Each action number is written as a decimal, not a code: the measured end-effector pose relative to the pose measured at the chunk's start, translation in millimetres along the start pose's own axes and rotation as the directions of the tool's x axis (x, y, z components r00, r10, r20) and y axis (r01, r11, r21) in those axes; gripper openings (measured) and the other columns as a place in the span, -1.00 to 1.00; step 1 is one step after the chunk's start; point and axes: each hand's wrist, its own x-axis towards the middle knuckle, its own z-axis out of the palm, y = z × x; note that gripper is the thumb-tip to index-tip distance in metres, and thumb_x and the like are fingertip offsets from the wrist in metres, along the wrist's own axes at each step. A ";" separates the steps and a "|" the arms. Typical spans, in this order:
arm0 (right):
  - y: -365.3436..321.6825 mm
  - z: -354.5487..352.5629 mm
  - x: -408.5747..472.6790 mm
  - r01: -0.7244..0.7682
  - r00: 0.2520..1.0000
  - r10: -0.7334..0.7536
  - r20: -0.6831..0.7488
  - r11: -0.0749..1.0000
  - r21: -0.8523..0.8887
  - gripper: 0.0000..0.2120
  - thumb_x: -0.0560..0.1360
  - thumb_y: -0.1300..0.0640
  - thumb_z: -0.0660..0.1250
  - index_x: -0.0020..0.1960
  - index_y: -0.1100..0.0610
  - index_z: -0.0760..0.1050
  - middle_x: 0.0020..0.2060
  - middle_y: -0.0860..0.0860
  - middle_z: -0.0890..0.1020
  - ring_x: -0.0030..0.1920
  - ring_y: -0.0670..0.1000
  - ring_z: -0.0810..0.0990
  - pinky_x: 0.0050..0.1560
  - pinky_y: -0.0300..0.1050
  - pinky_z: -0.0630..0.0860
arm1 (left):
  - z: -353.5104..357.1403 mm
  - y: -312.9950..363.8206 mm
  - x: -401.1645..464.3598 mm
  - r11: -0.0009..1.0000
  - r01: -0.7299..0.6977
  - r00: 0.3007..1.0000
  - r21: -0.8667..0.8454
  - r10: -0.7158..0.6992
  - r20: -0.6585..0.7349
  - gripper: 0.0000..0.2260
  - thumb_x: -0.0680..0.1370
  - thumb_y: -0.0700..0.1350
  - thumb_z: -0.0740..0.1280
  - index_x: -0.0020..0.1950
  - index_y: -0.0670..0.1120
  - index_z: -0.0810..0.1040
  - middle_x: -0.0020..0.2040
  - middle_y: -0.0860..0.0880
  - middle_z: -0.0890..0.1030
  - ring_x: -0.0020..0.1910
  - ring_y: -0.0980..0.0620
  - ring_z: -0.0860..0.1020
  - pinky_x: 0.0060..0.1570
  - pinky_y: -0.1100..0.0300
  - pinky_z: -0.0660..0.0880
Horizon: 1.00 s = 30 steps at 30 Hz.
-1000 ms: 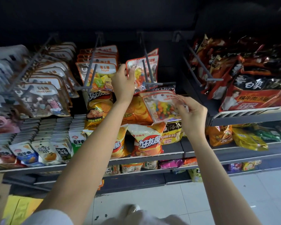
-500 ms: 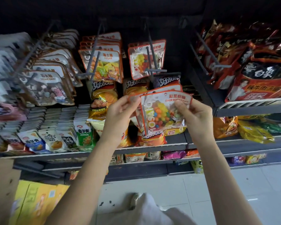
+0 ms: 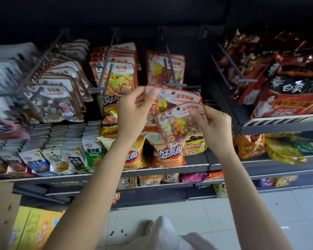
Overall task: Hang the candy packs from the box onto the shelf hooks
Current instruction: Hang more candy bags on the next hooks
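Below the hook point(image 3: 172, 73), two candy packs, one pinched by each hand: left hand point(image 3: 134, 114), right hand point(image 3: 213, 123).

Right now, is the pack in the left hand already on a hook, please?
No, the left hand holds its pack below the hook, with the pack's hole free.

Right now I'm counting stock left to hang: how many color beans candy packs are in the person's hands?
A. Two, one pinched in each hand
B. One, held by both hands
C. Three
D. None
A: the left hand pinches the upper color beans candy pack, the right hand the lower pack.
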 end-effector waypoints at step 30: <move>-16.7 -17.4 -4.0 -0.084 0.993 0.089 -0.081 0.995 0.060 -0.96 0.58 0.13 0.31 0.02 0.06 0.51 -0.17 -0.21 0.62 -0.14 -0.25 0.62 -0.20 -0.36 0.52 | 23.4 -26.4 -10.5 0.955 0.200 0.979 -0.221 -0.205 -0.001 -0.46 0.57 0.05 0.32 0.49 0.05 0.19 0.48 0.09 0.27 0.44 0.17 0.29 0.44 0.21 0.21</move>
